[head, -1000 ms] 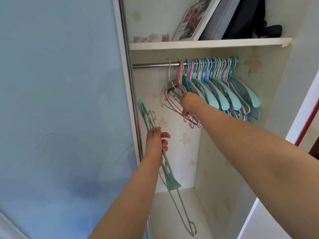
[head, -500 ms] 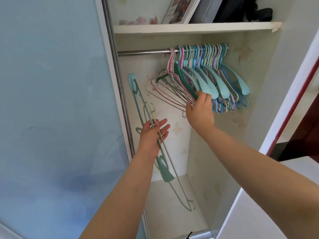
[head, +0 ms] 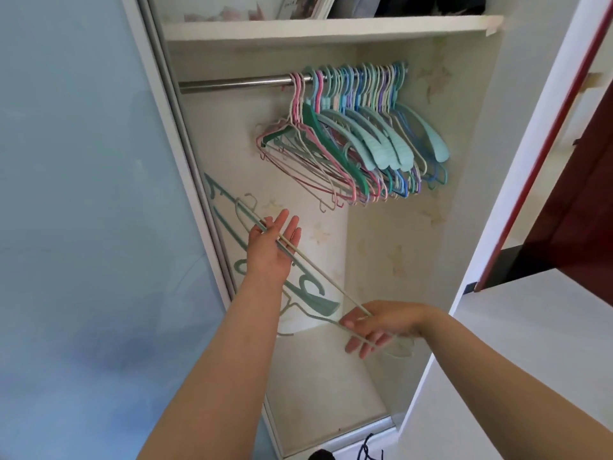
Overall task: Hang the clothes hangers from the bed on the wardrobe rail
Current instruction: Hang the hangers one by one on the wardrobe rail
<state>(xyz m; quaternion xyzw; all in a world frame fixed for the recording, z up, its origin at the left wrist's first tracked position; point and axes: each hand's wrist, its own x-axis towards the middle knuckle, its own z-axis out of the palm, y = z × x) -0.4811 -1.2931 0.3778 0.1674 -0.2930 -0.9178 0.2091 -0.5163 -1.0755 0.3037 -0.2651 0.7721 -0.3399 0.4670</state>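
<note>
Open wardrobe bay point(head: 414, 227), framed by the blue sliding door point(head: 83, 194) at left and a white side panel at right; one shelf point(head: 331, 26) across the top. Beneath it, one metal rail point(head: 232, 85), bare along its left stretch, crowded from the middle to the right wall. Plenty of free air below the hanging bunch down to the bay floor. Hung hangers point(head: 358, 147) packed too tightly for a sure count, well over a dozen: thin pink and white wire ones at the left, broad teal ones at the right. Two more off the rail, crossing the lower left of the bay: a teal hanger point(head: 310, 295) and a thin pale hanger point(head: 318, 277). Left hand point(head: 273, 247) raised, fingers spread nearly straight, the pale hanger's bar lying across the palm. Right hand point(head: 381, 322) low, fingers loosely curled round that hanger's lower end.
</note>
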